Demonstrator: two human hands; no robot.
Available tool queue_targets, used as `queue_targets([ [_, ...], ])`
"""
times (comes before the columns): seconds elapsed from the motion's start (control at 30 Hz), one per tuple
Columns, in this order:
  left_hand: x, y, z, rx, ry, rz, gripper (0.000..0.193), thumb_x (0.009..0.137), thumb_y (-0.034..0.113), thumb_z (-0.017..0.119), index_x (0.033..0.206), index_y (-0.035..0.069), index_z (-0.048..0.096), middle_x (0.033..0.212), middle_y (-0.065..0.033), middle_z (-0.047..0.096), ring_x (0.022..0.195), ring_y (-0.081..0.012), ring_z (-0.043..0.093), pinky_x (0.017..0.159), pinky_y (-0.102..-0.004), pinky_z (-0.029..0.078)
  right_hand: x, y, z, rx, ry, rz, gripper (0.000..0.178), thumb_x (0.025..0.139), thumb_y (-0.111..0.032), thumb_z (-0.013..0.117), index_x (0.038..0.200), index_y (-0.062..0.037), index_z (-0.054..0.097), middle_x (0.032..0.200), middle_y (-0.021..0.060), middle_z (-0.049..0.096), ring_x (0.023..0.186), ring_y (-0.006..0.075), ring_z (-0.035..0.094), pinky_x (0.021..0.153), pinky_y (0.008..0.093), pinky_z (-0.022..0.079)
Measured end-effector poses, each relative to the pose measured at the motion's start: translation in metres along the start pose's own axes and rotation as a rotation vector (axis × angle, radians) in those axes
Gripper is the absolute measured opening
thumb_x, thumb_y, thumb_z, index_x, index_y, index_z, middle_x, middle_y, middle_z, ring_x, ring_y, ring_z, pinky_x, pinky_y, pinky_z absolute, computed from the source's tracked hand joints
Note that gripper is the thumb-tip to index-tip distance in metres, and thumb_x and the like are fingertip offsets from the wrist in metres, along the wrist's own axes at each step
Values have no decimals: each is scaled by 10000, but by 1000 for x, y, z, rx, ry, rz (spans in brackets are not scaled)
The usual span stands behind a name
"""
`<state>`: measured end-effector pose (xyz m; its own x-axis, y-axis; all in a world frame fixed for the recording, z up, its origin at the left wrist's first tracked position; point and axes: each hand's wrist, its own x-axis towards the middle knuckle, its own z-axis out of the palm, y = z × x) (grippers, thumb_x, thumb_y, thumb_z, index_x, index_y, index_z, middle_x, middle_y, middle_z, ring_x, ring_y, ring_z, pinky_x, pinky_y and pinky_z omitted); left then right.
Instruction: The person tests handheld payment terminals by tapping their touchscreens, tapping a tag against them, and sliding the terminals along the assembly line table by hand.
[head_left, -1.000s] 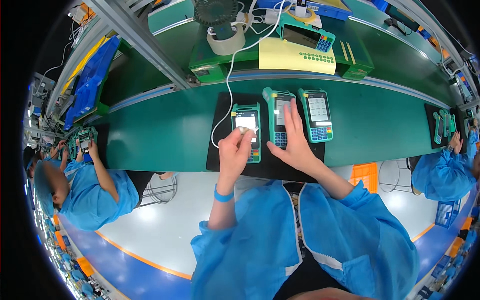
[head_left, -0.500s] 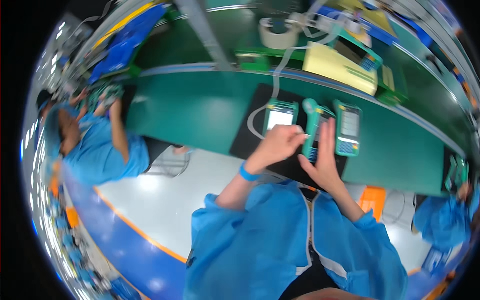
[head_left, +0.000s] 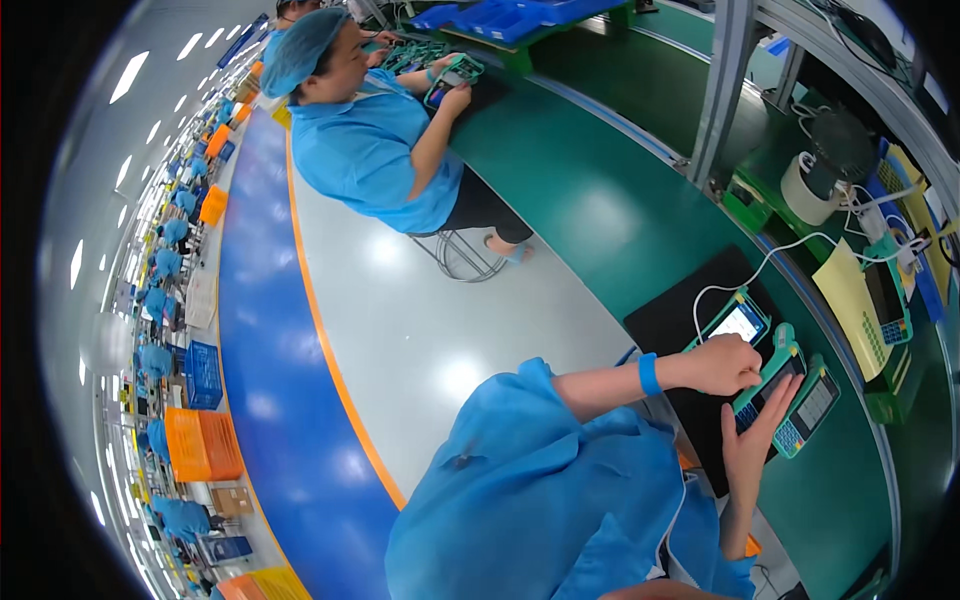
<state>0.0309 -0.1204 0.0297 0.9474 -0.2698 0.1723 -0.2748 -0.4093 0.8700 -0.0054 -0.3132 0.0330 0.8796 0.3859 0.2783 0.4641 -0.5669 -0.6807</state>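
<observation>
My left hand (head_left: 722, 365), with a blue band at its wrist, is closed above the middle handheld terminal (head_left: 784, 352). Whatever its fingers may pinch is hidden. My right hand (head_left: 750, 440) has its fingers stretched out over the same terminal, partly covering its dark screen and keypad. That green-cased terminal has a rounded upper end. To its left lies a terminal with a lit screen (head_left: 742, 320), partly behind my left hand. Close on the right is another terminal (head_left: 815, 408), showing a pale screen and blue keys.
Under the terminals lies a black mat (head_left: 660, 318) on the green bench (head_left: 590, 200). A white cable (head_left: 712, 290) loops past the lit terminal. Beyond, a shelf holds a yellow sheet (head_left: 848, 300), another terminal (head_left: 884, 300) and a tape roll (head_left: 808, 190). A co-worker (head_left: 360, 150) sits further left.
The view has swung left, so my hands and the terminals appear further right. Both hands stay over the middle terminal; my left fist now has its knuckles turned up.
</observation>
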Motion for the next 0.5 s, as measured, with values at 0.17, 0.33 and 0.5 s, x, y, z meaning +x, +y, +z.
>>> queue_targets([
  [0.17, -1, -2, 3, 47, 8, 22, 219, 927, 273, 680, 835, 75, 676, 736, -171, 667, 738, -394, 673, 665, -498, 504, 24, -14, -50, -44, -18, -32, 678, 908, -115, 706, 1531, -32, 453, 1671, 192, 310, 1531, 401, 321, 1206, 460, 330],
  [0.33, -7, -8, -2, 94, 86, 103, 185, 974, 246, 667, 894, 80, 658, 720, -169, 629, 689, -387, 643, 591, -462, 488, 72, 43, -86, -150, 267, -6, 350, 899, -44, 719, 1246, -41, 673, 1312, 160, 672, 1243, 335, 637, 1041, 389, 496],
  [0.5, -7, 1, -13, 83, 60, 95, 163, 972, 176, 688, 884, 48, 641, 596, -135, 565, 536, -311, 583, 511, -376, 426, 112, 92, -101, -257, 416, -63, 224, 888, -33, 714, 1110, -39, 688, 1146, 145, 675, 1105, 367, 647, 934, 427, 527],
])
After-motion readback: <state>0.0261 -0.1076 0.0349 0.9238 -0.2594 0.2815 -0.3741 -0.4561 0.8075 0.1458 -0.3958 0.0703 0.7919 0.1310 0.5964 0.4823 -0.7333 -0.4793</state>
